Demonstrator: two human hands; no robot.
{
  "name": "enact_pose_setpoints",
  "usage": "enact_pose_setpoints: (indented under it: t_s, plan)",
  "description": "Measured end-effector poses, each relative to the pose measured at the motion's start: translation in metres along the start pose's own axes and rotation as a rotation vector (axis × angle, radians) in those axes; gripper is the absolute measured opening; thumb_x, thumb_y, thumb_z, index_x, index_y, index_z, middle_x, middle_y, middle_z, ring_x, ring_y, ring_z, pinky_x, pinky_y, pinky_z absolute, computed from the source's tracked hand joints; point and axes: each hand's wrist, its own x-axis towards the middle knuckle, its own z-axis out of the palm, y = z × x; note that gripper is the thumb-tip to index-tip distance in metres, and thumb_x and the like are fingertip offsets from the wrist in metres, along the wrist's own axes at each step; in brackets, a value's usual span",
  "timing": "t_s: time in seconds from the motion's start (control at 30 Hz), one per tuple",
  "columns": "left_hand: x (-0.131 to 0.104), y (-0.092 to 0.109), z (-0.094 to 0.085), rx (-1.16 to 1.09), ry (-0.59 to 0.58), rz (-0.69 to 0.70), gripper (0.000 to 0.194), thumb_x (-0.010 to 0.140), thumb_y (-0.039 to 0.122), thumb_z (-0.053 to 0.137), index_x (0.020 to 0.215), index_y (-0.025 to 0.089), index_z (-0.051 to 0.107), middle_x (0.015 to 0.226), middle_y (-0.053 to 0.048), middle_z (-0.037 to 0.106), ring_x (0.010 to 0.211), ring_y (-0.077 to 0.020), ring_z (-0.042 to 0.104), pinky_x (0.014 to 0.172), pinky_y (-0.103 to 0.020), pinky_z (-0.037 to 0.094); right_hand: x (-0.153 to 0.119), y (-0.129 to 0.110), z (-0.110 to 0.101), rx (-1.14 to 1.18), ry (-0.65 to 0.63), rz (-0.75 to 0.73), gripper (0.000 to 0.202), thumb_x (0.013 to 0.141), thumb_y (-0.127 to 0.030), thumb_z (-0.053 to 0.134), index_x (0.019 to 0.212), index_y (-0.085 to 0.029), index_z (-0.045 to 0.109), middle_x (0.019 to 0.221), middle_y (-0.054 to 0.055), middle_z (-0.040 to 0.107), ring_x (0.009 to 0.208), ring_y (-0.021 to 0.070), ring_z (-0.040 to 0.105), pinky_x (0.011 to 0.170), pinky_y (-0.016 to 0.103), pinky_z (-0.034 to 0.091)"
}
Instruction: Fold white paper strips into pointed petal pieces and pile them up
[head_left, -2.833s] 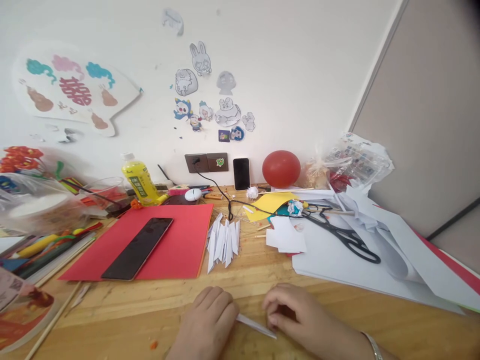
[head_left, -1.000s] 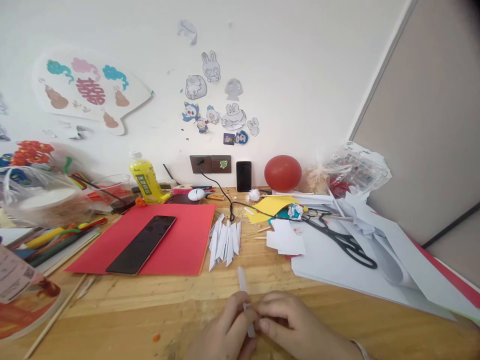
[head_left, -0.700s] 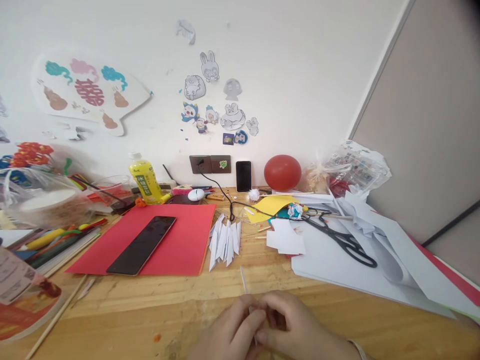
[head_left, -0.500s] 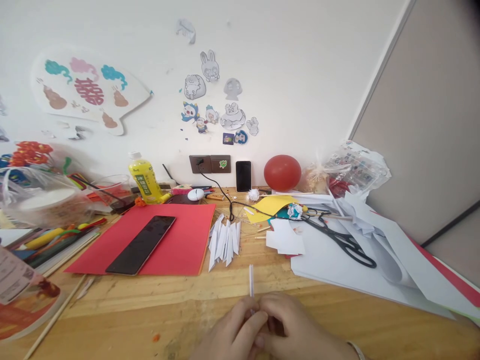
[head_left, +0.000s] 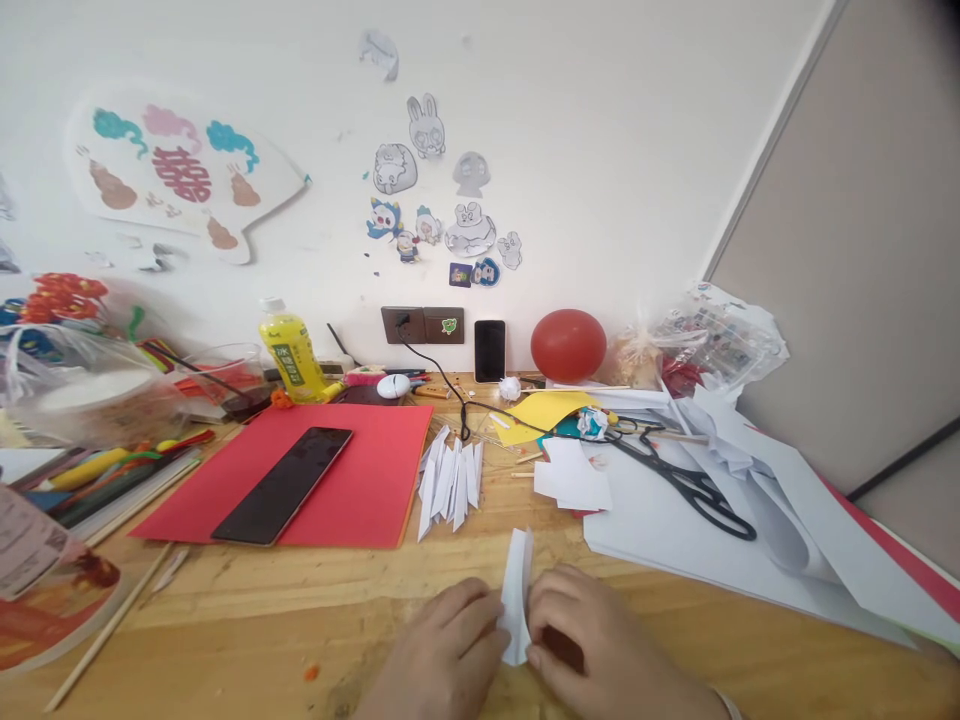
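From afar, I have the paper strip [head_left: 515,602] between the left hand [head_left: 450,648] and right hand [head_left: 596,638]: strip pile [head_left: 451,485] at eleven o'clock, phone [head_left: 283,485] on card [head_left: 381,490] at ten, scissors [head_left: 661,463] on sheets [head_left: 649,533] at two, balloon [head_left: 568,345] just past twelve.

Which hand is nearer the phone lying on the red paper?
Left. The phone lies ahead and to the left of the left hand, at the left edge of the folded white strip; the right hand is at its right edge, farther off.

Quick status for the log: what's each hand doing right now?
Left hand: fingers curled, holding the left side of the creased white paper strip.
Right hand: fingers curled, holding its right side.
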Motion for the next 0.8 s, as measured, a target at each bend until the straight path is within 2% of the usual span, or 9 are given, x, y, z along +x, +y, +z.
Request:
enact_pose_setpoints:
  t_s: [0.1, 0.2, 0.27, 0.33, 0.43, 0.53, 0.67, 0.73, 0.8]
  plan:
    - [-0.001, -0.002, 0.001, 0.125, -0.044, 0.087, 0.027, 0.089, 0.005, 0.039, 0.099, 0.017, 0.061, 0.107, -0.007, 0.069, 0.114, -0.0263, 0.057, 0.091, -0.038, 0.052, 0.000, -0.001, -0.007, -0.068, 0.019, -0.046, 0.015, 0.071, -0.006, 0.053, 0.076, -0.019, 0.055, 0.086, 0.005, 0.061, 0.082, 0.0195, 0.055, 0.072, 0.030, 0.044]
    - [-0.002, -0.002, 0.001, 0.179, -0.071, 0.156, 0.028, 0.092, 0.007, 0.037, 0.102, 0.016, 0.061, 0.106, -0.007, 0.070, 0.108, -0.0246, 0.062, 0.091, -0.039, 0.052, -0.001, -0.002, -0.012, -0.114, 0.010, -0.118, 0.032, 0.075, -0.003, 0.050, 0.100, -0.020, 0.057, 0.099, 0.007, 0.061, 0.090, 0.0196, 0.054, 0.079, 0.031, 0.046]
    - [-0.002, 0.000, 0.000, 0.199, -0.058, 0.177, 0.027, 0.094, 0.009, 0.037, 0.103, 0.016, 0.061, 0.105, -0.009, 0.071, 0.105, -0.0240, 0.064, 0.091, -0.039, 0.051, -0.001, -0.002, -0.015, -0.213, -0.030, -0.239, 0.031, 0.083, -0.004, 0.046, 0.107, -0.021, 0.058, 0.103, 0.008, 0.060, 0.090, 0.0197, 0.054, 0.080, 0.032, 0.046]
    - [-0.001, 0.003, -0.003, 0.212, -0.079, 0.181, 0.025, 0.094, 0.013, 0.041, 0.108, 0.016, 0.061, 0.105, -0.010, 0.071, 0.104, -0.0240, 0.064, 0.091, -0.038, 0.051, 0.000, -0.001, -0.015, -0.301, -0.055, -0.302, 0.024, 0.089, -0.008, 0.045, 0.099, -0.021, 0.062, 0.100, 0.008, 0.061, 0.087, 0.0198, 0.053, 0.077, 0.032, 0.046]
    - [-0.002, 0.007, -0.003, 0.200, -0.125, 0.137, 0.027, 0.092, 0.016, 0.045, 0.115, 0.019, 0.058, 0.105, -0.008, 0.070, 0.104, -0.0229, 0.064, 0.091, -0.035, 0.051, 0.001, 0.000, -0.017, -0.322, -0.078, -0.250, 0.018, 0.088, -0.008, 0.048, 0.087, -0.019, 0.062, 0.096, 0.007, 0.060, 0.085, 0.0195, 0.052, 0.075, 0.032, 0.046]
    - [-0.008, 0.009, 0.007, 0.183, -0.053, 0.083, 0.030, 0.096, 0.015, 0.034, 0.109, 0.018, 0.061, 0.111, -0.010, 0.068, 0.108, -0.0240, 0.062, 0.091, -0.037, 0.051, 0.002, 0.000, -0.024, -0.292, -0.119, -0.215, 0.019, 0.088, -0.008, 0.048, 0.088, -0.020, 0.062, 0.101, 0.006, 0.060, 0.088, 0.0195, 0.052, 0.077, 0.032, 0.046]
    - [-0.018, 0.006, 0.022, 0.168, -0.016, 0.129, 0.036, 0.098, 0.010, 0.027, 0.105, 0.016, 0.061, 0.114, -0.007, 0.068, 0.111, -0.0228, 0.059, 0.094, -0.038, 0.048, 0.000, 0.002, -0.034, -0.269, -0.149, -0.234, 0.019, 0.090, -0.010, 0.049, 0.089, -0.021, 0.064, 0.115, 0.008, 0.056, 0.101, 0.0227, 0.050, 0.086, 0.037, 0.044]
    - [-0.020, 0.004, 0.024, 0.157, -0.006, 0.136, 0.035, 0.098, 0.010, 0.027, 0.107, 0.016, 0.061, 0.113, -0.006, 0.068, 0.113, -0.0220, 0.058, 0.097, -0.038, 0.046, 0.000, 0.004, -0.035, -0.264, -0.149, -0.264, 0.019, 0.091, -0.011, 0.048, 0.089, -0.021, 0.065, 0.114, 0.009, 0.056, 0.102, 0.0230, 0.049, 0.087, 0.038, 0.043]
    - [-0.020, 0.003, 0.021, 0.165, -0.006, 0.149, 0.033, 0.099, 0.013, 0.029, 0.108, 0.016, 0.061, 0.112, -0.005, 0.069, 0.114, -0.0217, 0.057, 0.097, -0.037, 0.046, 0.000, 0.006, -0.033, -0.225, -0.150, -0.270, 0.019, 0.092, -0.013, 0.048, 0.087, -0.021, 0.064, 0.105, 0.007, 0.059, 0.097, 0.0210, 0.050, 0.083, 0.035, 0.044]
